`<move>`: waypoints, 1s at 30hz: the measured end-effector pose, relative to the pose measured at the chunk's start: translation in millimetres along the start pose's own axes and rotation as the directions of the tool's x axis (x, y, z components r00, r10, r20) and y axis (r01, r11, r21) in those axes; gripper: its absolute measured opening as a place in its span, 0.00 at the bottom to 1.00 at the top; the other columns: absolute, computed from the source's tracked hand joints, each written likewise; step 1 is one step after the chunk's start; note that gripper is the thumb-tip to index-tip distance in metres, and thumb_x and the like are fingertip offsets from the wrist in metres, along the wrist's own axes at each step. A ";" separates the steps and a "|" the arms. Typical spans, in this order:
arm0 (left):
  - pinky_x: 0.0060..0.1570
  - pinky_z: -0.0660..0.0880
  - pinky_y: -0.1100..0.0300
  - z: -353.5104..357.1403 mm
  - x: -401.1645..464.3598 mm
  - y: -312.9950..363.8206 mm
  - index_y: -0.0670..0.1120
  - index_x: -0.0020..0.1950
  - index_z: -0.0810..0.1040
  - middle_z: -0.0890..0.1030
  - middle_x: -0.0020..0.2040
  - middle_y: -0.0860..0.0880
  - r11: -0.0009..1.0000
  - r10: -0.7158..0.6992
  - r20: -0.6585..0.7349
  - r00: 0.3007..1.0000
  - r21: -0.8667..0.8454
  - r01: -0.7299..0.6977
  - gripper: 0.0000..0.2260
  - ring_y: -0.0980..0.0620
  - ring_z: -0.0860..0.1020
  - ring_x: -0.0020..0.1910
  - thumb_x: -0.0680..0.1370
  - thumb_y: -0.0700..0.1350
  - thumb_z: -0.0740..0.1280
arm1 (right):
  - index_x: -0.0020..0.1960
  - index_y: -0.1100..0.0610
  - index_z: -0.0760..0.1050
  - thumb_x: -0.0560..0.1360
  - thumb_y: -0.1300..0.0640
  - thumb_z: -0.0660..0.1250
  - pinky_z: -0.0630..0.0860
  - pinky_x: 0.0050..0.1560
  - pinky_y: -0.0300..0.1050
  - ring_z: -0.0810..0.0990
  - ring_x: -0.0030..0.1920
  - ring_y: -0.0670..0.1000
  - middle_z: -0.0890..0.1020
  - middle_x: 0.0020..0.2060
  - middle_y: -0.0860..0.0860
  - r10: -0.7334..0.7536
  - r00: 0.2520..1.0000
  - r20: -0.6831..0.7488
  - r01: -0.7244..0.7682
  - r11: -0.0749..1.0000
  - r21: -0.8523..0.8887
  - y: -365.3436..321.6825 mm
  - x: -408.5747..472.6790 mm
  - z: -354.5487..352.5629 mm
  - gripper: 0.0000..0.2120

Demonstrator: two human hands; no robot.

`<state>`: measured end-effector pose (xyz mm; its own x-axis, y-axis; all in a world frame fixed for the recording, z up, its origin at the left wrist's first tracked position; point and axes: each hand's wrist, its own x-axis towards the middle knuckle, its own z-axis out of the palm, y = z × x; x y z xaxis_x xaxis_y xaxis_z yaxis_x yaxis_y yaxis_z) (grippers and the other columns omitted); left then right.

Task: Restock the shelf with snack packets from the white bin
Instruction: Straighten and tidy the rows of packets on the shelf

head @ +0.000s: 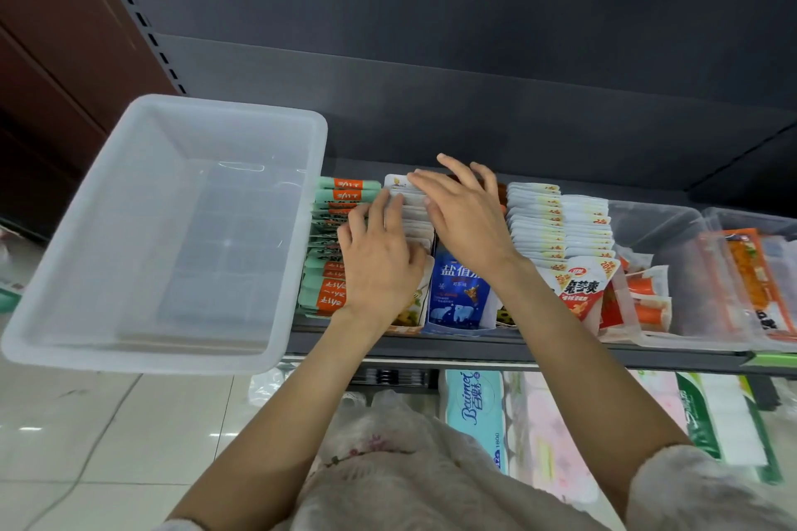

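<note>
On white packets (409, 207), flat hands (425, 237)

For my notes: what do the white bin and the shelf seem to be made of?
White bin: probably plastic, translucent and glossy; the floor tiles show faintly through its bottom. Shelf: looks like dark painted metal, matte; its upright has punched slots.

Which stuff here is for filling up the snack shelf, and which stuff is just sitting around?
For the job: white bin, looking empty; white snack packets under the left hand and right hand; shelf.

Just there: green-orange packets, blue packet, tissue packs below.
</note>
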<state>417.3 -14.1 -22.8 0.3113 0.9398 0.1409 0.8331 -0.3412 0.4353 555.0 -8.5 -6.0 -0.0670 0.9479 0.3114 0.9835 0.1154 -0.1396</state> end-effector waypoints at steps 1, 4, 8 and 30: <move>0.63 0.61 0.48 0.5 1.2 0.0 0.43 0.71 0.66 0.67 0.72 0.45 1.000 -0.005 0.005 1.000 -0.020 0.005 0.27 0.44 0.63 0.68 0.73 0.48 0.66 | 0.65 0.55 0.74 0.76 0.63 0.64 0.61 0.67 0.59 0.69 0.69 0.55 0.79 0.61 0.50 0.002 1.000 0.009 -0.002 1.000 -0.006 1.0 -0.2 0.4 0.18; 0.64 0.60 0.49 -0.6 2.1 1.2 0.43 0.72 0.65 0.66 0.72 0.46 0.999 -0.011 0.001 1.000 -0.046 0.011 0.27 0.45 0.63 0.69 0.74 0.47 0.66 | 0.66 0.54 0.73 0.76 0.62 0.64 0.60 0.67 0.58 0.68 0.69 0.54 0.77 0.63 0.50 0.006 1.000 0.030 -0.006 1.000 -0.016 2.3 -0.8 2.2 0.18; 0.64 0.62 0.49 -7.7 -1.3 2.1 0.45 0.70 0.68 0.68 0.71 0.46 0.995 0.024 -0.005 1.000 -0.094 -0.025 0.24 0.45 0.65 0.68 0.74 0.46 0.67 | 0.68 0.54 0.71 0.77 0.58 0.62 0.57 0.69 0.59 0.65 0.72 0.54 0.74 0.66 0.51 0.008 0.999 0.037 -0.008 1.000 -0.010 0.9 -0.9 -0.8 0.19; 0.52 0.61 0.57 -64.1 16.7 -146.7 0.48 0.56 0.77 0.80 0.50 0.51 0.812 0.545 0.210 0.812 0.108 -0.573 0.27 0.49 0.75 0.53 0.69 0.67 0.58 | 0.57 0.56 0.71 0.75 0.60 0.61 0.64 0.55 0.48 0.79 0.42 0.54 0.81 0.45 0.50 -0.070 0.961 0.269 0.149 0.946 -0.287 -86.8 52.2 8.0 0.11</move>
<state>271.0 52.8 -27.2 0.8028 0.5731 0.1644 0.5477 -0.8178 0.1765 464.7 33.4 14.8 -0.1782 0.9824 0.0559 0.9690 0.1653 0.1837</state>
